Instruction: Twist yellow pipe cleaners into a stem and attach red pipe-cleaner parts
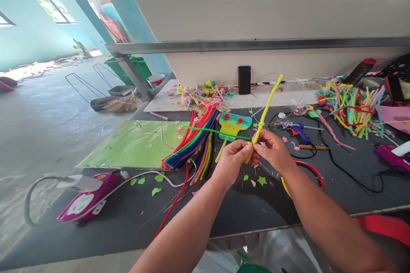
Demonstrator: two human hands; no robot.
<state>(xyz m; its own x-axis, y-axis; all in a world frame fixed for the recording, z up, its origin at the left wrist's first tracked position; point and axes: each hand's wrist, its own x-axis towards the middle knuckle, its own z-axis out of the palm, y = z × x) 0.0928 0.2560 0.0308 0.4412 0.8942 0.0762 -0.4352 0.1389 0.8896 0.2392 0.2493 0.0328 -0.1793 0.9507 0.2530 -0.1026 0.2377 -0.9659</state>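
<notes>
Both hands meet over the middle of the dark table. My left hand (236,156) pinches the lower end of a yellow pipe cleaner (268,104), and a green pipe cleaner (221,131) sticks out leftward from the same spot. My right hand (271,147) is closed on the yellow one just beside it, thumb and fingers together. The yellow stem rises, tilted to the right, and looks twisted in its lower part. Just behind lies a flat blue and yellow pipe-cleaner shape (233,126) with red flowers. My fingers hide the join between green and yellow.
A bundle of colourful pipe cleaners (192,140) lies left of my hands on a green sheet (128,145). A blue glue gun (299,132) with its cable is at right. A phone (244,80) leans at the back. A purple power strip (89,196) sits front left.
</notes>
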